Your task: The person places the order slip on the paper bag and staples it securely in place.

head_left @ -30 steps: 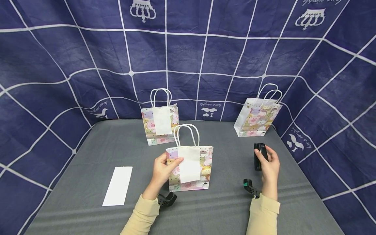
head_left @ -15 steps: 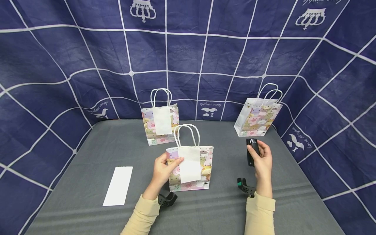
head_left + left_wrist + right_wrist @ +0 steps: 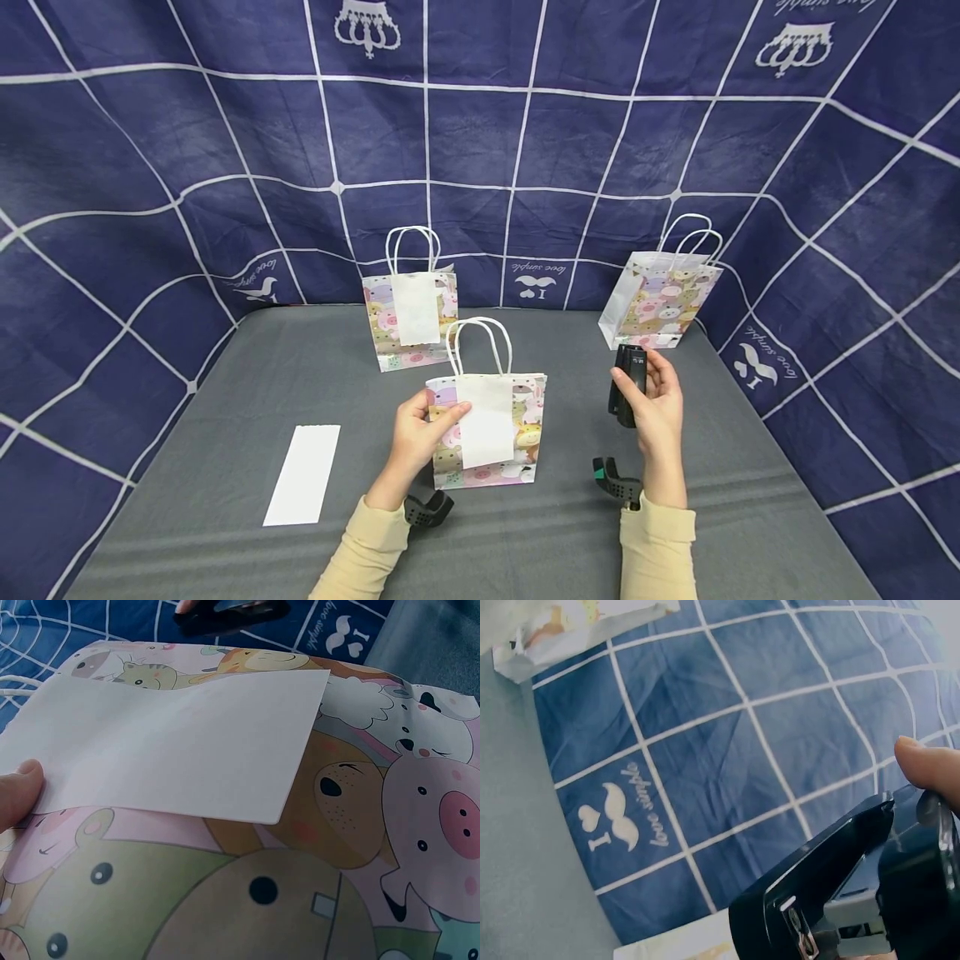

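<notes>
In the head view, my left hand (image 3: pixel 416 433) pinches the left edge of a cartoon-animal paper bag (image 3: pixel 528 433) with white twisted handles. Its thumb (image 3: pixel 21 791) presses a white paper slip (image 3: pixel 487 429) against the front of the bag; the other fingers are mostly hidden behind. To the right of that bag, my right hand (image 3: pixel 662 408) grips a black stapler (image 3: pixel 628 387). The right wrist view shows the stapler's parted jaws and metal plate, with a thumb (image 3: pixel 930 769) beside it.
Behind stands a similar bag (image 3: pixel 375 321) with a white slip on its front. Another patterned bag (image 3: pixel 667 304) leans at the back right. A loose white slip (image 3: pixel 300 475) lies on the grey tabletop (image 3: pixel 225 392) at left. A blue gridded cloth (image 3: pixel 480 142) hangs around.
My right hand has moved left with the stapler, closer to the middle bag, and the stapler has turned. The left hand and its bag have stayed in place.
</notes>
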Motion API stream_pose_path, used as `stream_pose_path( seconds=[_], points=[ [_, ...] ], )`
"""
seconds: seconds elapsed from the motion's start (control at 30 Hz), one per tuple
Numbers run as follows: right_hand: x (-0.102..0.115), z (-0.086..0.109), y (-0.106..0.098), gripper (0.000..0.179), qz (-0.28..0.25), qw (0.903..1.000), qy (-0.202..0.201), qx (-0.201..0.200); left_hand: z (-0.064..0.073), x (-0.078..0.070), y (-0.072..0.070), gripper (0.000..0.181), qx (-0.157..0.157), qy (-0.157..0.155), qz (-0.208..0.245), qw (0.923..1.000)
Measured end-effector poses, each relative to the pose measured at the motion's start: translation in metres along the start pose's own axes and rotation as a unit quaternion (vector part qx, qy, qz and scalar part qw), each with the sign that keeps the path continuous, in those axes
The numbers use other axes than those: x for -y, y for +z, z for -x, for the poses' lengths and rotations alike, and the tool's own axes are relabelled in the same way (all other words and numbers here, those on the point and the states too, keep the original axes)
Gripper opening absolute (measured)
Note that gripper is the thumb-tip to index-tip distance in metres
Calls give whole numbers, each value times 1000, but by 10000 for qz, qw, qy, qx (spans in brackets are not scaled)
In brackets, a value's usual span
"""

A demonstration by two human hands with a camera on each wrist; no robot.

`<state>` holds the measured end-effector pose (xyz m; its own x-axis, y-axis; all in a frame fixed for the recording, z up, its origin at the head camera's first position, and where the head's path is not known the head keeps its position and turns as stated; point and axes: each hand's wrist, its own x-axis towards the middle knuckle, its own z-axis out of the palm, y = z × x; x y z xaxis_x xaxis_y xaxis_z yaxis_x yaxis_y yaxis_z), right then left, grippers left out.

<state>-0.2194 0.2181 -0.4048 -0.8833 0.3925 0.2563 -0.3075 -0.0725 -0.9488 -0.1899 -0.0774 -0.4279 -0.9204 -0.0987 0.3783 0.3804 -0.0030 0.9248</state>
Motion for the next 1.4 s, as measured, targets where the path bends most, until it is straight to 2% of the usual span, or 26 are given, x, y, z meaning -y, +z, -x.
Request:
stream_pose_path(
  seconds=[0.23, 0.5, 0.63, 0.77, 0.97, 1.13, 1.23, 1.4],
  points=[
    [8, 7, 10, 54, 286, 9990, 105, 324, 0, -1, 1, 14, -10, 95, -38, 9999],
    [13, 18, 28, 40, -200, 9957, -273, 857, 0, 0, -1, 17, -25, 219, -221, 9995],
    [18, 20, 35, 40, -327, 9897, -475, 1313, 0, 0, -2, 27, -47, 344, -400, 9986],
    [24, 22, 43, 39, -186, 9830, -730, 1674, 0, -2, -3, 34, -38, 431, -542, 9976],
    [34, 25, 60, 37, 251, 9738, -1330, 1830, 0, -5, -4, 35, 31, 386, -633, 9972],
    [46, 33, 80, 34, -126, 9665, -1614, 1990, 1, -7, -3, 29, 29, 299, -667, 9973],
    [51, 38, 92, 33, -207, 9575, -1772, 2264, 0, -7, -3, 27, 4, 275, -662, 9974],
    [54, 42, 107, 33, -18, 9419, -1959, 2727, 1, -7, -2, 28, -27, 271, -651, 9975]
  ],
)
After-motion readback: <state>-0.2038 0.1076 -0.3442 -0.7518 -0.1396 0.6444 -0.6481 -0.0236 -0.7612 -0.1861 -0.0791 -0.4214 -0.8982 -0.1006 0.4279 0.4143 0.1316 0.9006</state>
